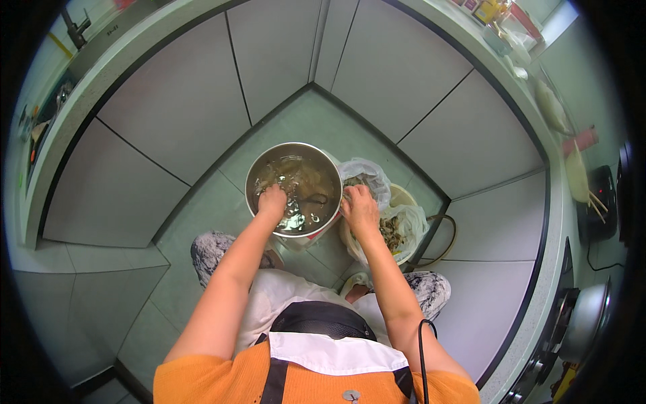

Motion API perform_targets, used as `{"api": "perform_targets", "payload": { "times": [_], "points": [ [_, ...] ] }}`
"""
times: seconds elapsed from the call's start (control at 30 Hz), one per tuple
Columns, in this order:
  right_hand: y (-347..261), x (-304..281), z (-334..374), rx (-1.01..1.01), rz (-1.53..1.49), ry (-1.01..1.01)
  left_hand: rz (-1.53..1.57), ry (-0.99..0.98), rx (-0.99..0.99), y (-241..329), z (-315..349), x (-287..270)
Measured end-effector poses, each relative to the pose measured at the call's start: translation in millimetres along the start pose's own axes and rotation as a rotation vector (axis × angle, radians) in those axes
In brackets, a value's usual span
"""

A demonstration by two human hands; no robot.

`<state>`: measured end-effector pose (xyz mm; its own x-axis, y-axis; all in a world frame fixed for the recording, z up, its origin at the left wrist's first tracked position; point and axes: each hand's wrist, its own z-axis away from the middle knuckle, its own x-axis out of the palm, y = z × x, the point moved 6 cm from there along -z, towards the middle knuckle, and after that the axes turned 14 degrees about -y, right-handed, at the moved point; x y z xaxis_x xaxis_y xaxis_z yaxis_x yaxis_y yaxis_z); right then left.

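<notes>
A round metal pot [272, 154] of murky brownish water stands on the floor in front of me, with pale lumps and a dark piece showing in the water. Inside it, toward the left, my left hand [272, 200] has its fingers dipped below the surface, which hides them and anything they hold. My right hand [362, 210] is just outside the pot's right rim, fingers bent and bunched beside a white plastic bag [373, 174]; what they grip, if anything, is hidden. Below that hand, a pale bin [402, 196] lined with a white bag [417, 229] holds brown and yellowish scraps [392, 233].
Grey cabinets [404, 60] meet in a corner beyond the pot, under a pale countertop [444, 21]. A tan hose [447, 246] curves beside the bin. My knees flank the work area. At the far right are a stove and a metal pan [587, 320].
</notes>
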<state>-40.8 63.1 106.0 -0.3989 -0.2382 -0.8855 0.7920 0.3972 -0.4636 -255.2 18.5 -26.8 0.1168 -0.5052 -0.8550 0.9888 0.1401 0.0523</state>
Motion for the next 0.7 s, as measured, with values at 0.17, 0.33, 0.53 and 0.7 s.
{"api": "perform_targets", "payload": {
  "times": [0.17, 0.33, 0.53, 0.7],
  "points": [
    [-28.8, 15.1, -7.8, -0.191, 0.088, 0.012, -0.214, 0.110, 0.012, 2.2, 0.5, -6.4],
    [-42.2, 70.5, -28.1, -0.157, 0.243, -0.290, 0.643, 0.236, 0.025, -23.4, -9.0, -3.1],
    [-51.4, 135.7, -42.0, 0.080, 0.503, -0.682, 2.025, 0.101, 0.000, -37.1, 1.5, 13.5],
    [-42.5, 170.5, -41.6, 0.182, 0.599, -0.747, 2.633, -0.041, 0.184, -32.9, 21.5, 0.1]
  ]
}}
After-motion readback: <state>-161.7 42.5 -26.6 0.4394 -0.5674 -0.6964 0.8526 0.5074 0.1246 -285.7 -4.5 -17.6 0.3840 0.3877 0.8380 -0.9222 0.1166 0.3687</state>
